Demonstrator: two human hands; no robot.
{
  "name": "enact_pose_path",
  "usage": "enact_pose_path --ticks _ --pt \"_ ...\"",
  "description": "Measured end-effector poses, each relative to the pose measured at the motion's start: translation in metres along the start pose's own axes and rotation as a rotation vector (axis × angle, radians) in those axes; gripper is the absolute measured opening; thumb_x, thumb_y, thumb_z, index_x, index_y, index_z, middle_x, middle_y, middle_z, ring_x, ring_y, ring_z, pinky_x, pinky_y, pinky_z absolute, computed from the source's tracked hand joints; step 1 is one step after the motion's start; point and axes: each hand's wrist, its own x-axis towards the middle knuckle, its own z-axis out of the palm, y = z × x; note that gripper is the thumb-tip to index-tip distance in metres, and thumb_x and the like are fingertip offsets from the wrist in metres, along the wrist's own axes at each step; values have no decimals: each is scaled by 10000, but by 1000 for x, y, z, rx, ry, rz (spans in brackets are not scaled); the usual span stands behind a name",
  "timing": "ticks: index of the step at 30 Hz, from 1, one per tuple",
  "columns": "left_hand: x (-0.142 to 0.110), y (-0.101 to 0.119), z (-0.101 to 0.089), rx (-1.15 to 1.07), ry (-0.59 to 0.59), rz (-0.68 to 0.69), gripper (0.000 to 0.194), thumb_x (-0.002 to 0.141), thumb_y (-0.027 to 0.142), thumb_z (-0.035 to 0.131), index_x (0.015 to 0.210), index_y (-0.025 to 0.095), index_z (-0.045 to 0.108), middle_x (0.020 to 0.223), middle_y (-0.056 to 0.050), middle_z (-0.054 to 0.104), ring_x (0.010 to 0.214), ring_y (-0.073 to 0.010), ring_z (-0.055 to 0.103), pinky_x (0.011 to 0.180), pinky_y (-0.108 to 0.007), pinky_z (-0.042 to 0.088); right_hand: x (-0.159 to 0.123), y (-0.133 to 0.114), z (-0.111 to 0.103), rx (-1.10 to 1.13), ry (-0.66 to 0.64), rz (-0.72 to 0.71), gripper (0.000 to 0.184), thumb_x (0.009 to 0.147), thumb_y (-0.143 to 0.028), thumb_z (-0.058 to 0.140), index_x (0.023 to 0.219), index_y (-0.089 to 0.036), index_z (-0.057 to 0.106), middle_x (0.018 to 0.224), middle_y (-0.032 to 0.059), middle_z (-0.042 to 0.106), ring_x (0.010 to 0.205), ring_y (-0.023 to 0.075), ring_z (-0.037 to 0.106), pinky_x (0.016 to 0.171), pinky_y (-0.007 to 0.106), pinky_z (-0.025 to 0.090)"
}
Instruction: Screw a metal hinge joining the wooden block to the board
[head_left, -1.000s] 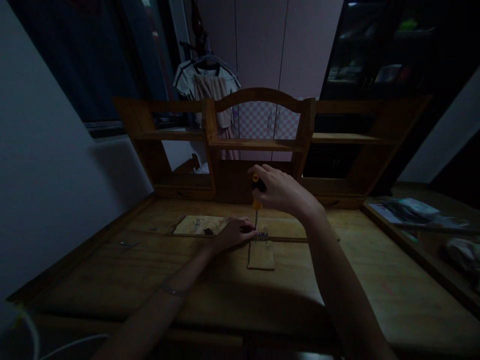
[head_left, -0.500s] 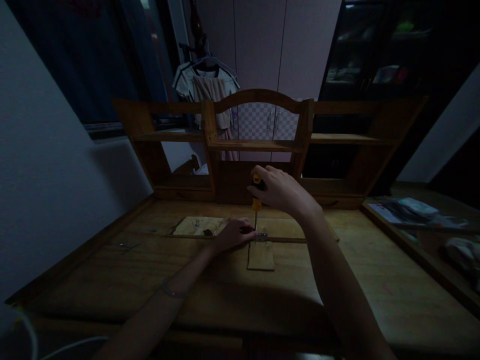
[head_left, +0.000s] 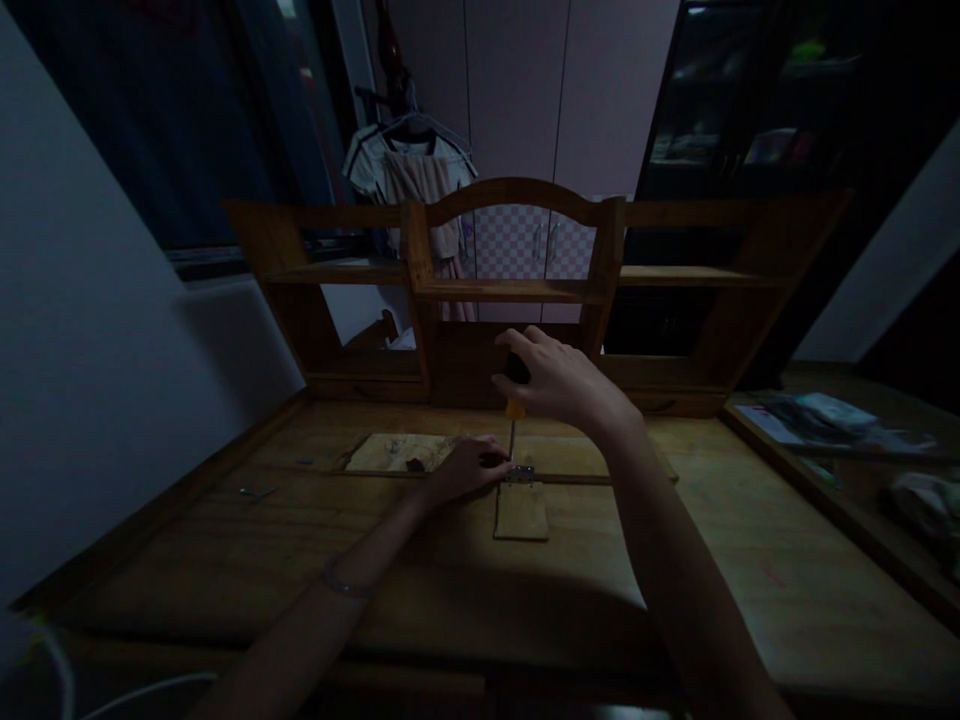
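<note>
My right hand [head_left: 562,380] grips the black and yellow handle of a screwdriver [head_left: 514,410], which stands upright. Its metal shaft reaches down to a small metal hinge [head_left: 521,473]. The hinge bridges a long wooden board [head_left: 566,456] and a small square wood piece [head_left: 522,513] in front of it. My left hand [head_left: 472,466] rests on the long board, thumb and fingertips closed together at the screwdriver's tip beside the hinge. Whatever is between those fingertips is too small to make out.
Small metal bits [head_left: 257,492] lie on the desk [head_left: 300,540] at the left. A wooden shelf unit [head_left: 517,291] stands along the back edge. At the right, papers and a plastic bag [head_left: 832,412] sit on a side surface. A white cable [head_left: 150,686] runs at the lower left.
My right hand's fingers have shifted round the screwdriver handle, now covering its yellow top. The left hand, hinge and boards look unmoved.
</note>
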Motion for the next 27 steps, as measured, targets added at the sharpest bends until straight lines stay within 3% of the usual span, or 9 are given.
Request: enact_pose_path --ticks 4,7,10,16,18,22,27 --pt "0 2 -1 6 0 20 203 866 361 677 795 177 721 771 -9 674 697 -126 607 650 -229 426 -1 1 -2 50 -11 -50 432 876 -244 553 1306 -235 528 1183 74 632 987 244 646 839 346 449" --pt "0 4 -2 10 -5 28 217 874 366 667 797 171 722 781 -15 674 712 -131 610 667 -232 430 0 0 1 8 11 -14 360 921 -319 532 1265 -218 549 1146 93 639 969 260 647 819 358 449" --pt "0 4 -2 21 -4 23 215 874 364 666 792 174 722 775 -7 672 703 -126 606 666 -231 429 0 -2 2 -35 15 11 400 936 -438 521 1262 -208 548 1163 113 630 955 285 651 784 375 448" --pt "0 4 -3 24 -12 21 223 874 382 672 807 175 722 796 -8 676 725 -128 614 677 -232 432 -1 -4 2 40 -10 -62 356 908 -294 533 1258 -226 538 1187 79 640 1026 259 642 830 349 435" --pt "1 5 -3 21 -27 25 227 879 378 666 800 172 719 799 -11 677 715 -124 609 669 -231 431 0 -4 3 6 -5 -23 323 943 -347 503 1228 -204 551 1125 94 659 1008 272 646 818 361 434" --pt "0 4 -2 9 -16 23 235 879 382 667 793 169 717 785 -13 675 703 -125 607 657 -233 429 0 -6 3 -31 7 32 449 934 -465 516 1295 -198 521 1186 127 632 983 292 648 789 377 435" --pt "0 6 -4 20 -11 28 255 880 402 662 790 168 710 774 -13 668 695 -129 597 662 -239 434 -1 -5 0 50 -30 -50 450 890 -301 545 1335 -247 502 1227 84 626 1039 271 632 831 361 429"
